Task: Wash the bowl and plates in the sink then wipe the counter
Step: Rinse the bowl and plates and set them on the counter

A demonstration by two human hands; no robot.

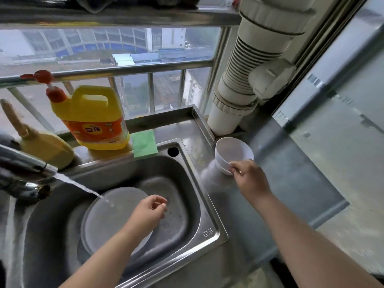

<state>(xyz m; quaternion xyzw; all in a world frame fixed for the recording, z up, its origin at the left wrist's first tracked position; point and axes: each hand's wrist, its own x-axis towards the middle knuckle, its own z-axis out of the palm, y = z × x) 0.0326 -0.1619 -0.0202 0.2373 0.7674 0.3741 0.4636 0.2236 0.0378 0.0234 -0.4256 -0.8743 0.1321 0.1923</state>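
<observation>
A white bowl (pixel 232 151) is tilted above the steel counter (pixel 286 183) just right of the sink, and my right hand (pixel 248 176) pinches its near rim. White plates (pixel 106 215) lie stacked in the steel sink (pixel 178 183). Water from the faucet (pixel 22 171) at the left falls onto the top plate. My left hand (pixel 149 213) hovers over the plates' right edge with fingers loosely curled, holding nothing.
A yellow detergent jug (pixel 91 119) with a red pump and a green sponge (pixel 144 143) sit on the ledge behind the sink. A yellow brush (pixel 41 142) lies at the left. A large white drain pipe (pixel 239 96) stands at the counter's back corner.
</observation>
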